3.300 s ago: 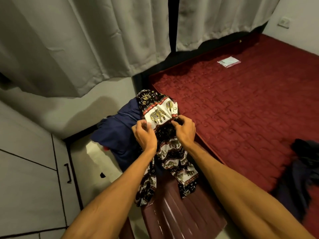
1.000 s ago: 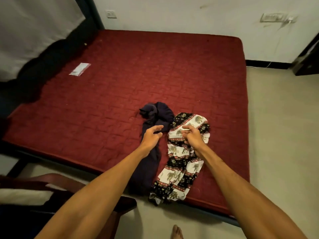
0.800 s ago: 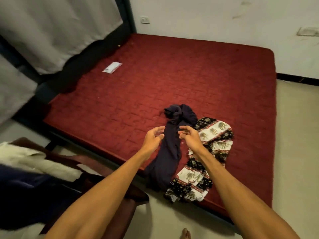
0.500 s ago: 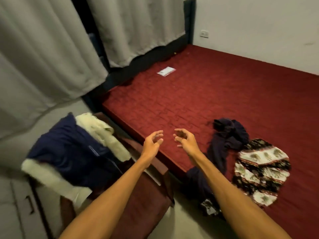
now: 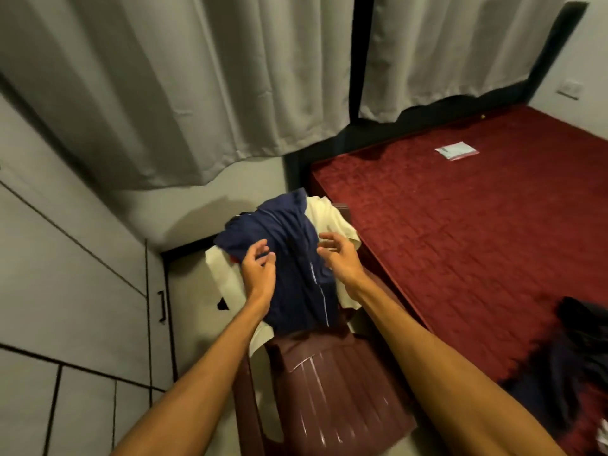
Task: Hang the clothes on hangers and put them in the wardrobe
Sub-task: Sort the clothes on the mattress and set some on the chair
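The red mattress (image 5: 460, 245) fills the right side, the grey curtains (image 5: 164, 80) the top, and closed cupboard doors (image 5: 65, 264), probably the wardrobe, the left. Between them stands a brown plastic chair (image 5: 329, 396), its back turned away from the person and heaped with clothes.

A navy garment (image 5: 296, 235) lies on top of the heap. Its long axis runs from the chair back down toward the seat, and a pale seam or zip line follows that axis. A cream garment (image 5: 330, 213) shows beneath it on the right and again at the left edge.

The hands flank the navy cloth. The left hand (image 5: 258, 274) is at its left border and the right hand (image 5: 340, 258) is on its right side, over the cream cloth. Both are empty, with fingers loosely spread and half curled. The garment lies straight ahead of both, between them, and the left fingertips (image 5: 263, 253) overlap it, so that hand looks slightly nearer. I cannot tell whether either hand touches the fabric.

No hanger is in view. More dark clothing (image 5: 579, 327) is cut off at the mattress's right edge and blurred. What lies under the heap is hidden, apart from a sliver of red.
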